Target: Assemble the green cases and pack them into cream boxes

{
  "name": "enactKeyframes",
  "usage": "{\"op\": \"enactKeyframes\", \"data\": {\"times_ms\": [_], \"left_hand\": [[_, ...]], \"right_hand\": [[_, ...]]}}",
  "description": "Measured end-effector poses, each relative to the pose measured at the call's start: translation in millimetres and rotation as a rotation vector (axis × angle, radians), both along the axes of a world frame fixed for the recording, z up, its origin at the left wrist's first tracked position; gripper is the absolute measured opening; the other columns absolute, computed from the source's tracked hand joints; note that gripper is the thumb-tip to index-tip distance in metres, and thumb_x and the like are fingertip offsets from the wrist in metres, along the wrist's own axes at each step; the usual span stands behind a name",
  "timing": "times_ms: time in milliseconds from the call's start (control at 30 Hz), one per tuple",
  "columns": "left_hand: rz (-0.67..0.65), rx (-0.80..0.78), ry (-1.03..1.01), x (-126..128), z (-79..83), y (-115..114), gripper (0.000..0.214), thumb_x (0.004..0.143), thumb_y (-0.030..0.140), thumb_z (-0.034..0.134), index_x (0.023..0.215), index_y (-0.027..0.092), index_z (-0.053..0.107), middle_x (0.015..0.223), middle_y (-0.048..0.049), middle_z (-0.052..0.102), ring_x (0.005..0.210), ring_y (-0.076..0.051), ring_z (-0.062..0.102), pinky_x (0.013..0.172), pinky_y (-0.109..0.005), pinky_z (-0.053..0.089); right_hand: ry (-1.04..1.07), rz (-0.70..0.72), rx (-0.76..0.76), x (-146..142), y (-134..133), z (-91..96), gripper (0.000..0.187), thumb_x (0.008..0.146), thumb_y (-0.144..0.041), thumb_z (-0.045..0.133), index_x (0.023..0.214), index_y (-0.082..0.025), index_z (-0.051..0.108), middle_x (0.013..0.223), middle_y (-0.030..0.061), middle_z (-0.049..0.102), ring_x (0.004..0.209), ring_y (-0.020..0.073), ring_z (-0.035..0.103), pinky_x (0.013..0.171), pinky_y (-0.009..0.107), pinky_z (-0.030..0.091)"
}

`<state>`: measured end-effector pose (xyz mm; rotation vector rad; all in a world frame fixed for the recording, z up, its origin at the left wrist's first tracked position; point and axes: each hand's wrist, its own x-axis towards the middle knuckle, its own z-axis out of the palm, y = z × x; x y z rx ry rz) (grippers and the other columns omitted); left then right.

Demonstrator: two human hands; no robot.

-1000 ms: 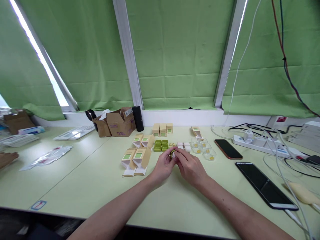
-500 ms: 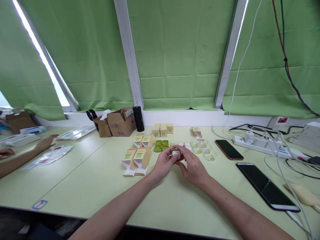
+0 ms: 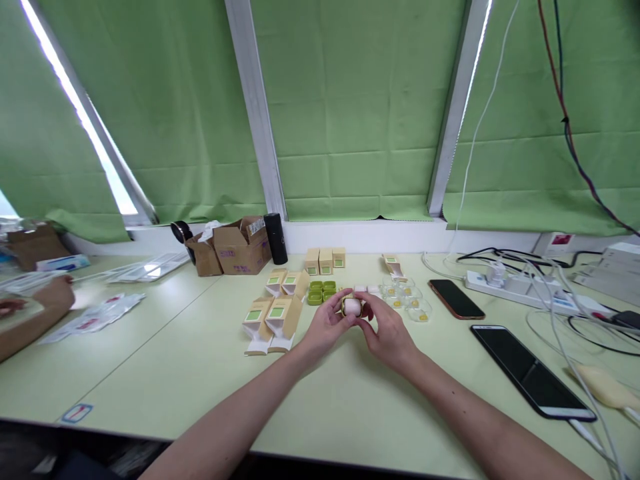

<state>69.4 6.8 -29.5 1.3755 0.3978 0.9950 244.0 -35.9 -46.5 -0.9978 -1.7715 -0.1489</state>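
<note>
Both my hands meet over the middle of the pale green table [image 3: 165,360]. My left hand [image 3: 327,327] and my right hand [image 3: 385,331] pinch a small white case with a green rim [image 3: 352,307] between their fingertips, just above the tabletop. Behind it lie small green trays [image 3: 322,292], white cases [image 3: 366,290] and clear plastic shells with yellow pieces [image 3: 406,299]. To the left stand open tan cartons with green labels [image 3: 273,319].
Three small tan boxes [image 3: 325,260], brown cardboard boxes [image 3: 235,252] and a black cylinder [image 3: 276,237] line the back. Two phones [image 3: 530,370] [image 3: 456,298], a power strip [image 3: 520,287] and cables lie on the right. Another person's hand [image 3: 53,293] rests by plastic bags [image 3: 95,317] at far left.
I have turned the small case between my fingers so its white face shows. The other person's hand at far left reached toward the bags, then drew back a little.
</note>
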Motion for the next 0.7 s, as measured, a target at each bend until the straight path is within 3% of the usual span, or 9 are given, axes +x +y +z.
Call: {"op": "enactKeyframes", "data": {"times_ms": [167, 233, 367, 467, 533, 700], "left_hand": [[0.141, 0.130, 0.163, -7.2, -0.3, 0.1, 0.065, 0.093, 0.053, 0.073, 0.145, 0.022, 0.050, 0.129, -0.0150, 0.063, 0.084, -0.015, 0.070, 0.065, -0.024, 0.054], [0.231, 0.231, 0.213, -10.4, -0.3, 1.9, 0.057, 0.097, 0.051, 0.067, 0.143, 0.022, 0.050, 0.130, -0.0150, 0.062, 0.081, -0.014, 0.066, 0.063, -0.023, 0.051], [0.389, 0.578, 0.316, -15.9, -0.1, 4.3, 0.044, 0.101, 0.030, 0.061, 0.143, 0.023, 0.050, 0.140, -0.0160, 0.058, 0.102, -0.020, 0.063, 0.081, -0.031, 0.056], [0.426, 0.852, 0.424, -18.0, -1.2, 3.6, 0.054, 0.096, 0.015, 0.059, 0.149, 0.026, 0.049, 0.151, -0.0164, 0.049, 0.130, -0.029, 0.055, 0.101, -0.043, 0.054], [0.429, 0.950, 0.483, -18.1, -2.3, 2.7, 0.059, 0.096, 0.011, 0.057, 0.151, 0.027, 0.048, 0.154, -0.0164, 0.045, 0.140, -0.032, 0.048, 0.112, -0.050, 0.050], [0.449, 1.045, 0.544, -16.4, -4.5, 3.6, 0.055, 0.099, 0.013, 0.057, 0.151, 0.030, 0.052, 0.151, -0.0156, 0.048, 0.126, -0.030, 0.058, 0.111, -0.054, 0.051]], "right_hand": [[0.326, 0.071, -0.202, 0.8, 1.2, 2.3, 0.035, 0.099, -0.034, 0.065, 0.131, -0.021, 0.060, 0.106, 0.0102, 0.076, 0.076, 0.0195, 0.072, 0.072, 0.035, 0.063], [0.474, 0.123, -0.277, 1.4, 3.5, 2.5, 0.037, 0.097, -0.042, 0.067, 0.127, -0.020, 0.063, 0.102, 0.0098, 0.076, 0.078, 0.0196, 0.071, 0.070, 0.033, 0.062], [0.742, 0.261, -0.423, 2.0, 8.1, 4.6, 0.049, 0.089, -0.060, 0.073, 0.113, -0.017, 0.068, 0.083, 0.0061, 0.073, 0.067, 0.0182, 0.067, 0.057, 0.030, 0.056], [0.867, 0.325, -0.549, 1.9, 9.5, 7.1, 0.057, 0.080, -0.067, 0.079, 0.103, -0.016, 0.071, 0.071, 0.0035, 0.070, 0.058, 0.0165, 0.062, 0.052, 0.029, 0.052], [0.907, 0.357, -0.620, 1.4, 9.3, 8.5, 0.058, 0.077, -0.069, 0.081, 0.097, -0.015, 0.072, 0.068, 0.0029, 0.069, 0.057, 0.0159, 0.061, 0.051, 0.028, 0.051], [0.940, 0.405, -0.714, -1.5, 8.0, 9.5, 0.061, 0.075, -0.074, 0.080, 0.086, -0.015, 0.071, 0.059, 0.0012, 0.065, 0.051, 0.0132, 0.057, 0.049, 0.025, 0.046]]}}
